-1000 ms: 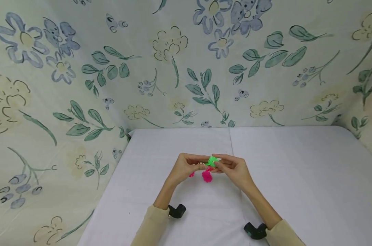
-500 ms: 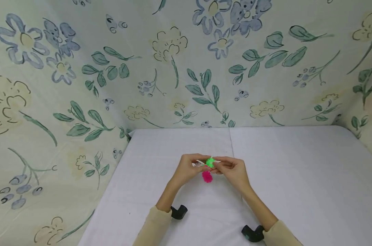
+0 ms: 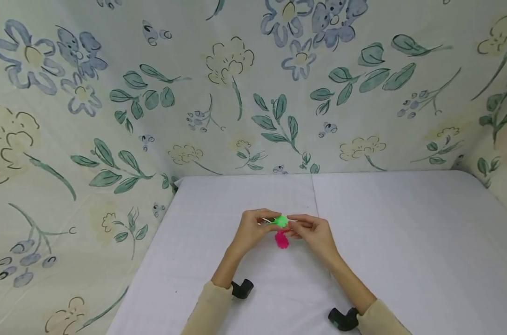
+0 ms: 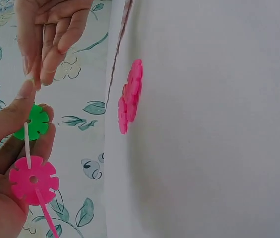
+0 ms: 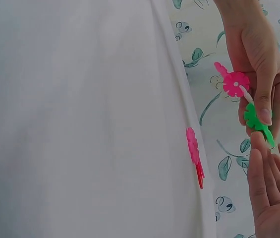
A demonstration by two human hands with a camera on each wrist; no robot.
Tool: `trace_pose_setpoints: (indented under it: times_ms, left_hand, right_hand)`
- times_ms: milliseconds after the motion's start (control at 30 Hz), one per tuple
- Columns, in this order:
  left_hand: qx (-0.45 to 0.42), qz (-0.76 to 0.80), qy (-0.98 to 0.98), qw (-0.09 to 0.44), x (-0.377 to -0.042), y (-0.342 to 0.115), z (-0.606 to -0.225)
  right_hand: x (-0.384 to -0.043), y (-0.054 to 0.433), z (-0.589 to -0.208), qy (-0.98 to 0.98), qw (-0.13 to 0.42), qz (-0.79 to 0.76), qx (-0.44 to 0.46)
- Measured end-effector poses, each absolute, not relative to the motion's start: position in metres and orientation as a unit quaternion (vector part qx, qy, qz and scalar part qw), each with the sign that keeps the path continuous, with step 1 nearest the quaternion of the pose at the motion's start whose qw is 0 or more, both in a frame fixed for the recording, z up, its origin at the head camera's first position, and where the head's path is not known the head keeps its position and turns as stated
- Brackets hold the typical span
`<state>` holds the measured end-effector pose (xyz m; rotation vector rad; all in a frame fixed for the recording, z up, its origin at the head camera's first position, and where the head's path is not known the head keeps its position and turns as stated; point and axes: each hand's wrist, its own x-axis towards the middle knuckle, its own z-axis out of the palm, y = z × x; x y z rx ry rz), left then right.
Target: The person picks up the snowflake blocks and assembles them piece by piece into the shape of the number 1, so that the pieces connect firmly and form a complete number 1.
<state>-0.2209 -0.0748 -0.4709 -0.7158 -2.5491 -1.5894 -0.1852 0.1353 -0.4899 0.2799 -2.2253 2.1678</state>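
Observation:
In the head view, my left hand [image 3: 252,229] holds a green notched disc [image 3: 281,221] above the table. The left wrist view shows its thumb pressing the green disc [image 4: 38,121] against the fingers. A short white stick [image 4: 28,148] links that disc to a pink notched disc [image 4: 33,179] near the palm, and a pink stick [image 4: 45,213] extends from the pink one. My right hand [image 5: 278,191] has its fingers mostly straight, tips right at the end of a green piece [image 5: 268,138] jutting from the green disc. Several pink discs [image 3: 282,240] lie on the cloth below.
A white cloth [image 3: 404,242] covers the table, with a crease running through it. Floral fabric [image 3: 236,93] hangs behind and on the sides. Black curved mounts [image 3: 242,289] sit at both wrists. A red piece [image 5: 200,177] lies beside the pink discs.
The green disc has shifted slightly left and turned its face more toward the head camera. Both hands moved a little left. The small pink part beneath my left hand has gone out of sight.

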Motion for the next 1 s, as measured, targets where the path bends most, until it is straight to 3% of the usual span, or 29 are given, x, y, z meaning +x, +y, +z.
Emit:
trace_pose_setpoints:
  times_ms: [433,1000]
  left_hand:
    - [-0.172,-0.53,-0.83,0.018,-0.229,-0.095,-0.476]
    - [-0.169,-0.535,-0.828,0.001,-0.233,-0.099,-0.479]
  right_hand:
    - [-0.192,0.136,-0.501,-0.799,-0.037,0.598,0.047]
    - [-0.214,0.126,-0.507,-0.846,-0.028,0.53,0.045]
